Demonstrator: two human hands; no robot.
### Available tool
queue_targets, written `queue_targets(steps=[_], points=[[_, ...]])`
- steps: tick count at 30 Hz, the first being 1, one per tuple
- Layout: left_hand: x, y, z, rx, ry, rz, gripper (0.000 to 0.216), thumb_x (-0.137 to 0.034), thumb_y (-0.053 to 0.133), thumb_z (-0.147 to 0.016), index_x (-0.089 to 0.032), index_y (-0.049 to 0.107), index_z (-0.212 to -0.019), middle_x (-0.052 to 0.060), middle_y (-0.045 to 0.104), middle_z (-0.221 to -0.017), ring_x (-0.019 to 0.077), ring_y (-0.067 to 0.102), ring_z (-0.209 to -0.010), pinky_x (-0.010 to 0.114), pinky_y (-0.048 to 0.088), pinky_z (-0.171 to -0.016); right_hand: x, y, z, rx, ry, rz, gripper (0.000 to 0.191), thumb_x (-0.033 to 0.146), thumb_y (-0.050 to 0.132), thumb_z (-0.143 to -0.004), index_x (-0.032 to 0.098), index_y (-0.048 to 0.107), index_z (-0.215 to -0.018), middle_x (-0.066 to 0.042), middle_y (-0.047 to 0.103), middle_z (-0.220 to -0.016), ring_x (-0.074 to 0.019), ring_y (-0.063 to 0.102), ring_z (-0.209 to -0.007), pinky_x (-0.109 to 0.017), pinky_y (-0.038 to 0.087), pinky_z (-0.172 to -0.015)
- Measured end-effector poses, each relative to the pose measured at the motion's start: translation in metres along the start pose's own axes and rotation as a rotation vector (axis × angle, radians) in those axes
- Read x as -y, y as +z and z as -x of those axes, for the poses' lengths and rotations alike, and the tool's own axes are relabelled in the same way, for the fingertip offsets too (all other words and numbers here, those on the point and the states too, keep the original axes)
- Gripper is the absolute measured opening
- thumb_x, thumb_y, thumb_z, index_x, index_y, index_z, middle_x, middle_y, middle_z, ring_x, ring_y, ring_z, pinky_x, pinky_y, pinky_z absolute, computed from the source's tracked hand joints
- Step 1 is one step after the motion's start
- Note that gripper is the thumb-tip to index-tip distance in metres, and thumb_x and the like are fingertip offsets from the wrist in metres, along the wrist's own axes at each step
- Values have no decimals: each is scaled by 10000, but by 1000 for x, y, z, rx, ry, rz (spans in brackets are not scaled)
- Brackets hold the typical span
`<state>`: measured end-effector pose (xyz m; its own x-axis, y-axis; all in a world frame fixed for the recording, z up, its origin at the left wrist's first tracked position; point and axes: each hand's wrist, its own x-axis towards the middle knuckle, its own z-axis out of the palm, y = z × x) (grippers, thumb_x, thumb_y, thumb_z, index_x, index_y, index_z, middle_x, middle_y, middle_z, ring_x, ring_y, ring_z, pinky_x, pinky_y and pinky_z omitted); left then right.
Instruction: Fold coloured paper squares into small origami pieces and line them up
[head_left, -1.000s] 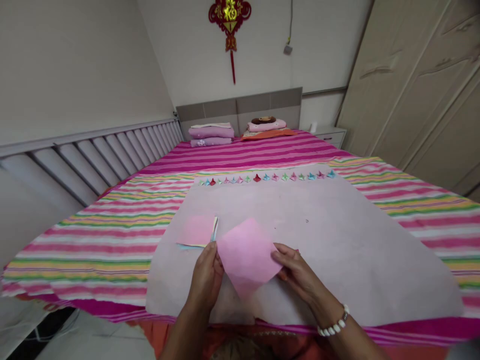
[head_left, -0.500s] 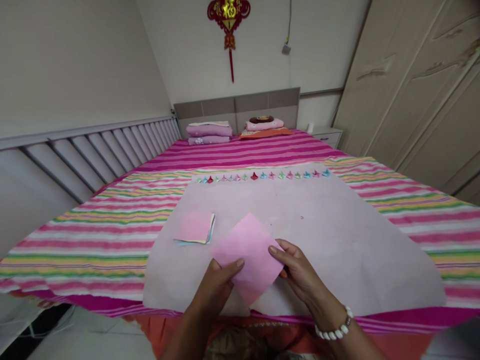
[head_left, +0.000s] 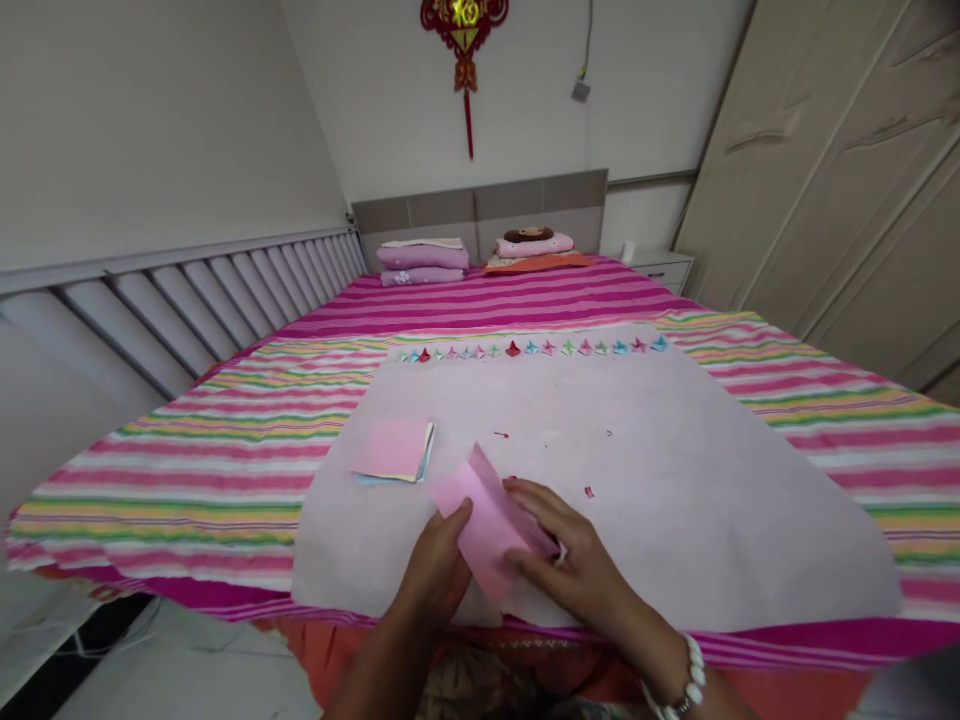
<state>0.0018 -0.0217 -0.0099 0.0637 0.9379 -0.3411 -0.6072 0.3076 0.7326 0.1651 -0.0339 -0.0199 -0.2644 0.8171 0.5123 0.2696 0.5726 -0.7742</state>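
A square sheet of pink paper [head_left: 484, 525] is held over the front of the grey-white mat, bent upward along its middle. My left hand [head_left: 442, 560] pinches its left side, thumb on top. On the right side, my right hand [head_left: 559, 540], with a white bead bracelet at the wrist, curls round the lifted edge of the sheet. Left of the hands lies a stack of coloured square papers [head_left: 394, 450], pink on top. Small red scraps [head_left: 589, 492] lie on the mat near my right hand.
A row of small folded paper pieces [head_left: 512, 349] in several colours runs along the far edge of the mat [head_left: 675, 500]. The mat lies on a striped bed cover [head_left: 225, 450]. Folded bedding [head_left: 422, 262] sits by the headboard; a rail [head_left: 225, 290] borders the left.
The pink paper has gone from flat to bent, its right side raised. My right hand has closed in toward the left. Red scraps now show on the mat that were hidden behind the sheet.
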Motion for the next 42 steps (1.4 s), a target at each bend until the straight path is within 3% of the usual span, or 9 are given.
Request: queue_targets(steps=[5,10,13,15,17,21,27,33,42], points=[[-8,13,3,-42,-94,124,312,-69,475,-832,-85,648,-1091,106,752,-884,245,664,-1013,352,485,-953,2,8,7,316,-55,371,787,166,700,-707,283,380,-1416,-117,284,-1533,-323,555,-1173,-466,510,-888],[-14,19,7,-25,-154,119,386,-313,454,-922,-52,602,-1164,183,669,-1142,271,558,-1181,379,405,-1036,-6,12,7,227,-69,243,549,105,463,-819,234,482,-1352,-122,476,-1420,-278,590,-1123,-446,502,-882],[-13,11,8,93,-98,98,551,-475,597,-818,-118,553,-1236,177,493,-1384,301,407,-1315,425,334,-1073,-9,9,5,33,139,-103,273,248,455,-898,184,706,-981,-95,731,-897,-223,670,-836,-347,527,-743],[-11,3,6,158,-68,84,634,-462,726,-706,-179,546,-1244,144,431,-1440,301,365,-1339,420,327,-1060,-9,8,3,-70,362,-362,439,361,459,-921,176,648,-571,-23,589,-474,-156,576,-506,-277,477,-555],[-8,-3,3,189,-61,69,610,-392,796,-645,-204,586,-1187,124,485,-1395,272,439,-1279,359,382,-992,-8,9,1,-129,519,-602,546,429,486,-907,181,522,-423,17,445,-342,-110,433,-365,-252,390,-451],[-2,-3,-2,136,-44,10,298,-274,794,-672,-177,678,-929,59,680,-988,131,622,-842,215,464,-725,-6,13,1,-150,629,-852,398,460,607,-830,147,616,-584,37,465,-348,-87,369,-331,-233,313,-404],[-5,2,1,-3,109,-167,230,-305,813,-641,-135,662,-678,-26,590,-626,61,529,-592,154,430,-573,-6,6,-1,-247,624,-806,265,384,788,-673,151,665,-690,7,621,-596,-122,525,-578,-227,395,-560],[1,6,6,166,99,-235,282,-335,747,-726,-115,718,-901,65,703,-800,148,620,-741,246,482,-684,-8,7,-1,-199,623,-768,300,418,770,-685,156,630,-641,28,560,-556,-110,470,-537,-227,347,-519],[2,3,7,112,72,-334,351,-412,703,-749,-107,716,-924,103,721,-856,176,628,-766,250,458,-653,-3,1,-3,-202,582,-711,267,395,724,-737,154,646,-652,21,568,-485,-106,466,-483,-227,344,-508]])
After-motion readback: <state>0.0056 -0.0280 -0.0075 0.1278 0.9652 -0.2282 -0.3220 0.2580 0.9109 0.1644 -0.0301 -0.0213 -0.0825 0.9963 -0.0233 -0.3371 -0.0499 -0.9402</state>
